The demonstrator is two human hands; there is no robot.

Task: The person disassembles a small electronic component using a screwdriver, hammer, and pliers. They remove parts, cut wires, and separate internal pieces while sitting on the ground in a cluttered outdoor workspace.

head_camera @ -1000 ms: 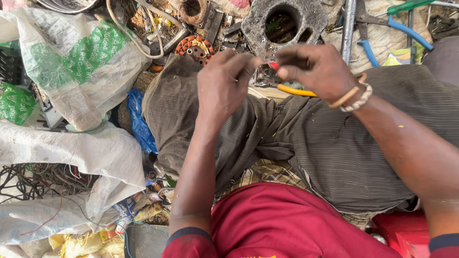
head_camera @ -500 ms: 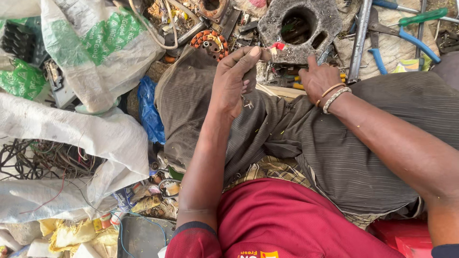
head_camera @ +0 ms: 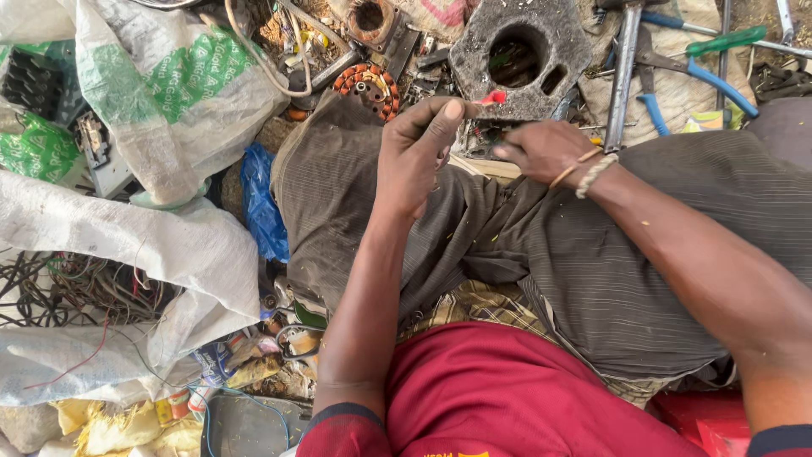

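Left hand (head_camera: 419,152), top centre, pinches a red-tipped piece (head_camera: 493,98) between thumb and fingers. Right hand (head_camera: 541,151) curls beside it; its grip I cannot tell. Best keep that pinch steady over the lap.

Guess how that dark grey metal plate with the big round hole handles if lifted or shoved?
The dark grey metal plate with the round hole looks thick and cast, so probably heavy for its size and rigid. It lies flat among scrap, so it would likely slide, not roll. Its grimy surface may be slippery for the fingers.
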